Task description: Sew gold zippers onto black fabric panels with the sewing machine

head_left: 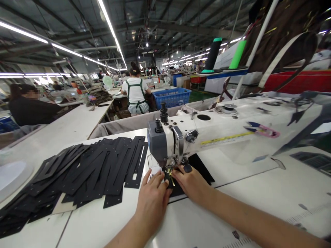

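Observation:
A white sewing machine stands on the white table. Under its needle lies a black cut piece with a small gold part on it. My left hand rests flat on the table just left of the needle, fingertips touching the piece. My right hand presses the black piece down right of the needle, fingers close to the presser foot. Neither hand lifts anything.
A large fan of black slotted strips covers the table to the left. Pink snips lie on the machine's arm. Green thread cones stand above. A blue crate and other seated workers are beyond.

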The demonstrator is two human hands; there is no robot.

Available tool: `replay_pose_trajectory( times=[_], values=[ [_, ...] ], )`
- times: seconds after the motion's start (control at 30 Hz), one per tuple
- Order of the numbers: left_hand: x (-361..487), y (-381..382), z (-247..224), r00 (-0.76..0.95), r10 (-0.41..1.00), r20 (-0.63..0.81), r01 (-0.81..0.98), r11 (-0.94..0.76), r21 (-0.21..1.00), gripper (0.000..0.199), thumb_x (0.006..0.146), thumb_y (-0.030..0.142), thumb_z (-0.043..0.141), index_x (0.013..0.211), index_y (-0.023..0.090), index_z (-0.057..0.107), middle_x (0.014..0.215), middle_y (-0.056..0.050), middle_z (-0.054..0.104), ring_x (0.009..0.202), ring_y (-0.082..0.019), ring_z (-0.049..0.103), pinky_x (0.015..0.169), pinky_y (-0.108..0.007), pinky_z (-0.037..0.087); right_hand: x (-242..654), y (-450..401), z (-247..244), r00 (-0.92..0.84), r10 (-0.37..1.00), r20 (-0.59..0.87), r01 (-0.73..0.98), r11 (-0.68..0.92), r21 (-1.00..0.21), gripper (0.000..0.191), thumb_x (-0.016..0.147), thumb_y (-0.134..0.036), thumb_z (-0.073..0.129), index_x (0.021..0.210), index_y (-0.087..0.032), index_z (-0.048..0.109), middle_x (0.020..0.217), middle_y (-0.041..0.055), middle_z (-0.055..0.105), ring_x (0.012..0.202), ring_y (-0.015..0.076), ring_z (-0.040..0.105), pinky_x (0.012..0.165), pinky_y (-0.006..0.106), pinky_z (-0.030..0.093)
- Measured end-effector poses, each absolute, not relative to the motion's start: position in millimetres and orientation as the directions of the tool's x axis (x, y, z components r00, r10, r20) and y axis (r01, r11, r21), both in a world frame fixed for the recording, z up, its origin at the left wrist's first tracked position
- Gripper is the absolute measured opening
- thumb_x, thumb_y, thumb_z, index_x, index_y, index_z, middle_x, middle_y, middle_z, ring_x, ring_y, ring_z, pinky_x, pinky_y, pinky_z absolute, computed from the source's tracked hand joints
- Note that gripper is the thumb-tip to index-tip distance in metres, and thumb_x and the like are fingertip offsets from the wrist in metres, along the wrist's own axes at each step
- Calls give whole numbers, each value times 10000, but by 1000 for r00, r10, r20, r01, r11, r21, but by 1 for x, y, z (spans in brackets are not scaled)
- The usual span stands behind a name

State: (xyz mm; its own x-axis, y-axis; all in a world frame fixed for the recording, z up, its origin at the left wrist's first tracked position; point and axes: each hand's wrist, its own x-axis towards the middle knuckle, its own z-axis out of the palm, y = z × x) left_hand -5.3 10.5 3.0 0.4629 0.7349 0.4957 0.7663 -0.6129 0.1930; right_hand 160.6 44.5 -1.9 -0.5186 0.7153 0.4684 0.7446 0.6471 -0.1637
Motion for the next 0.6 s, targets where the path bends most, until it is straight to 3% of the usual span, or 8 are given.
replay_pose_trajectory(
  times=[0.13,0.27,0.4,0.6],
  values=[
    [-4,8,5,422,773,474,786,-573,234,125,763,129,546,859,182,607,960,-73,630,938,-226,593,952,-521,380,157,45,0,-484,775,406,822,562,-93,219,759,-8,485,831,-154,632,826,89,641,798,240,580,730,367,450],
    [-3,9,5,442,776,449,802,-567,190,184,780,138,544,941,204,603,936,-59,602,894,-208,586,935,-503,389,159,49,-3,-377,845,380,865,468,-182,110,813,-190,528,817,-160,634,811,66,651,772,204,595,699,296,451],
    [-3,12,4,504,758,413,802,-589,101,217,815,158,520,1004,224,604,932,-66,587,893,-203,573,930,-493,385,160,52,-5,-292,903,317,894,375,-245,186,815,-316,532,750,-184,645,733,32,660,690,174,613,598,241,438],
    [-2,13,4,521,752,404,798,-597,85,219,829,181,511,1016,218,619,942,-74,583,896,-210,561,926,-470,385,149,68,-5,-184,959,215,936,238,-260,278,854,-230,422,747,-129,657,739,112,664,739,238,628,644,305,448]
  ],
)
